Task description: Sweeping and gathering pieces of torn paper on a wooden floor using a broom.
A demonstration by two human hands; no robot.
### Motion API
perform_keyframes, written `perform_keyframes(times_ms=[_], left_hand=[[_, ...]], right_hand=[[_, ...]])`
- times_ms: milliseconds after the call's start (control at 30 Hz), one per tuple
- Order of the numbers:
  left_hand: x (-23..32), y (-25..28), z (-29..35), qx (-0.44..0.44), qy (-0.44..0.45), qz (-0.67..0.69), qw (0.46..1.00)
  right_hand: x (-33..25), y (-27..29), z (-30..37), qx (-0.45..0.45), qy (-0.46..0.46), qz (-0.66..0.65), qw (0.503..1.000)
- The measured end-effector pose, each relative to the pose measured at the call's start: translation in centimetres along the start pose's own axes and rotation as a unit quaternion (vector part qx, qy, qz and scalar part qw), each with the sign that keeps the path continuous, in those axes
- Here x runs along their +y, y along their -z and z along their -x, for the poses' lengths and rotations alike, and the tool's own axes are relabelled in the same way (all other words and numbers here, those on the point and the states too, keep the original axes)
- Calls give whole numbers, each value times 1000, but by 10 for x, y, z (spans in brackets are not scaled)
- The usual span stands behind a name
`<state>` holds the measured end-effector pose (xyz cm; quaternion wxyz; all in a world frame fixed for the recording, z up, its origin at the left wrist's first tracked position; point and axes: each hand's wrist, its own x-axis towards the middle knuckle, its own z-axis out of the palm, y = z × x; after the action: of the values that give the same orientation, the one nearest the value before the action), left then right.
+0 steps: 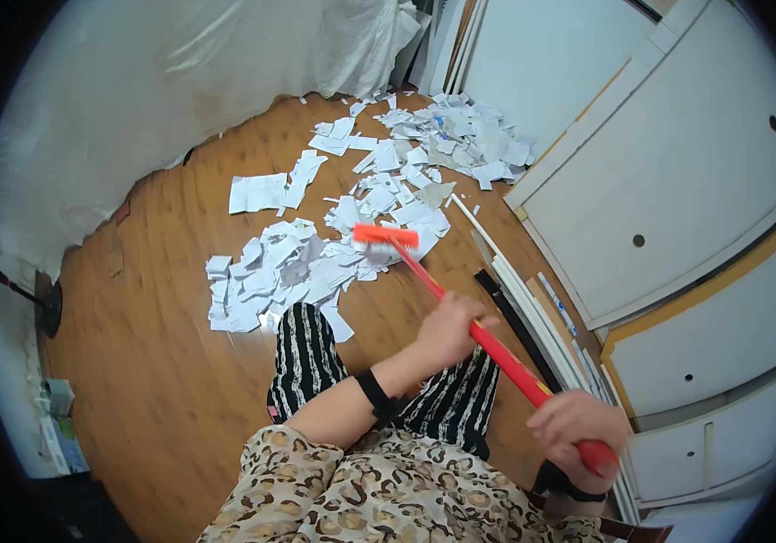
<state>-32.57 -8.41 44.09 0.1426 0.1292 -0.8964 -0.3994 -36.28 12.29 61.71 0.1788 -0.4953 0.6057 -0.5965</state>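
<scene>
Red is running along the broom (507, 358) you are slanting forward: your right hand (580, 430) is clamping round the handle near its butt end, and your left hand (449, 329) is wrapping round it farther up. White strips (537, 317) are lying to the right. Ahead, the orange head (386, 236) is hanging over or resting on torn paper (266, 276); I cannot tell which. Farther off, another heap (465, 136) is spreading beside a white panel (555, 68).

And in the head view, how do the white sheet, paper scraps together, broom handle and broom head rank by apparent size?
White sheet, hanging
Paper scraps, taken together
Broom handle, red
Broom head, orange
</scene>
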Motion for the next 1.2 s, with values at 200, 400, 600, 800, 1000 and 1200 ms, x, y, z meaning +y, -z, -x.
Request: perform_keyframes(times_ms=[200,400,600,800,1000,1200], left_hand=[[-91,12,-20,65,-22,-58,996],[-151,-2,15,-12,16,-67,998],[-105,-20,5,-86,-16,44,995],[-64,-10,-2,3,-3,61,998],[-101,8,-21,22,-73,38,996],[-100,15,-19,-32,-70,65,995]], right_hand=[[121,-64,-28,-16,2,-18,1000],[137,-92,-31,-62,-1,-57,996],[98,-52,-25,-20,-51,-49,997],[69,-41,-28,-5,-66,-41,997],[84,-70,-32,-44,-34,10,998],[84,-66,-44,-58,-24,-9,998]])
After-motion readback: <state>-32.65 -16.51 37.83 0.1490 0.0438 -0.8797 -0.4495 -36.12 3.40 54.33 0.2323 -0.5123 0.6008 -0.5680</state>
